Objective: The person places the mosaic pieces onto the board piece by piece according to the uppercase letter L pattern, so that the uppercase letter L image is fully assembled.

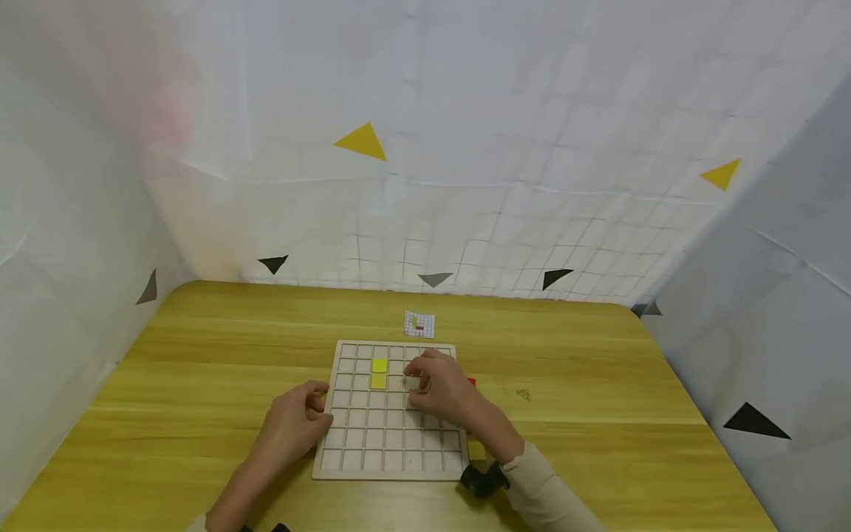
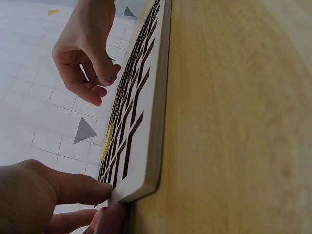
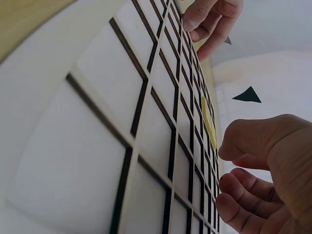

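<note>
A pale wooden grid board (image 1: 335, 463) lies on the table, its square cells divided by raised lines. Two yellow square tiles (image 1: 378, 381) sit one behind the other in a column left of the board's middle. My left hand (image 1: 292, 421) holds the board's left edge, and in the left wrist view its fingertips (image 2: 100, 192) pinch near a corner. Over the right half of the board hovers my right hand (image 1: 439, 388). Its fingers are loosely bent, and the right wrist view shows thumb and fingers (image 3: 243, 207) apart with nothing between them.
A small printed card (image 1: 419, 324) with a coloured grid pattern lies behind the board. Right of the board are a red piece (image 1: 472, 382), partly hidden by my hand, and a yellow block (image 1: 476, 451). White sheeting (image 1: 465, 207) with triangle markers surrounds the wooden table (image 1: 219, 355).
</note>
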The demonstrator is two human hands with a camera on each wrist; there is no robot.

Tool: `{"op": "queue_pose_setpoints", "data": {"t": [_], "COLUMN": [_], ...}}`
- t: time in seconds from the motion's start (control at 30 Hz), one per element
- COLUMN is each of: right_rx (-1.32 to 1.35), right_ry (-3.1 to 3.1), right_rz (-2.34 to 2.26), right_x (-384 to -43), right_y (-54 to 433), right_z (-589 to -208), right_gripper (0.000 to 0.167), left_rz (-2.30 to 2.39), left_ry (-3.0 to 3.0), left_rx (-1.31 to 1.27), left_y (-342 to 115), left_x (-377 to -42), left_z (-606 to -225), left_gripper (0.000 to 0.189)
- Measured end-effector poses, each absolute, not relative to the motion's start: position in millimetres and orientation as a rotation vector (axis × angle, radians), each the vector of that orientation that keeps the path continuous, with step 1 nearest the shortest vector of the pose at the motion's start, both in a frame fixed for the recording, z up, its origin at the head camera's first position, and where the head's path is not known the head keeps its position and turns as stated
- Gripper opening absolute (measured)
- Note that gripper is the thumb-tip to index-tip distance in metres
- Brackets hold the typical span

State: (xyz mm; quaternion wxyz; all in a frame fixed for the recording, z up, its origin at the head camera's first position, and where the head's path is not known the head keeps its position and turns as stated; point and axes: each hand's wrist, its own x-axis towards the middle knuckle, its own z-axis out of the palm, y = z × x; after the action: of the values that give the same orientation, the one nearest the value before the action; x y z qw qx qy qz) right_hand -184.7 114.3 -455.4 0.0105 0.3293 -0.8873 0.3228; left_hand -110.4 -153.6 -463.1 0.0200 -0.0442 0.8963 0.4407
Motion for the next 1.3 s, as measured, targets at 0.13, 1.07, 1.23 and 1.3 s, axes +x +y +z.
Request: {"op": "queue_pose_setpoints", "data": {"t": [0.13,1.07,1.23,1.3], "right_rx": [1.031,0.875,0.866,0.862], "right_ry": [-2.762,-2.813,-2.808,-2.804], "right_rz": [0.983,0.978,0.998,0.985], "right_x": [-183.9,-177.6,-176.2,-175.9], "right_y": [120.6,156.7,162.1,165.2], "right_z": [-455.4,-455.0,-454.6,-454.7], "right_gripper": [0.025,0.024,0.024,0.024], "left_rz": [1.365,1.385,1.384,1.386], "left_ry": [2.778,2.754,2.756,2.756], "left_rx": [-0.133,-0.142,-0.137,-0.135], "left_y": [-153.3,-156.3,-156.7,-156.5], "left_x": [-110.9,-111.3,-111.7,-111.7], "left_z": [-463.4,-467.2,-467.1,-467.1], "left_gripper": [0.047,0.047,0.047,0.047]}}
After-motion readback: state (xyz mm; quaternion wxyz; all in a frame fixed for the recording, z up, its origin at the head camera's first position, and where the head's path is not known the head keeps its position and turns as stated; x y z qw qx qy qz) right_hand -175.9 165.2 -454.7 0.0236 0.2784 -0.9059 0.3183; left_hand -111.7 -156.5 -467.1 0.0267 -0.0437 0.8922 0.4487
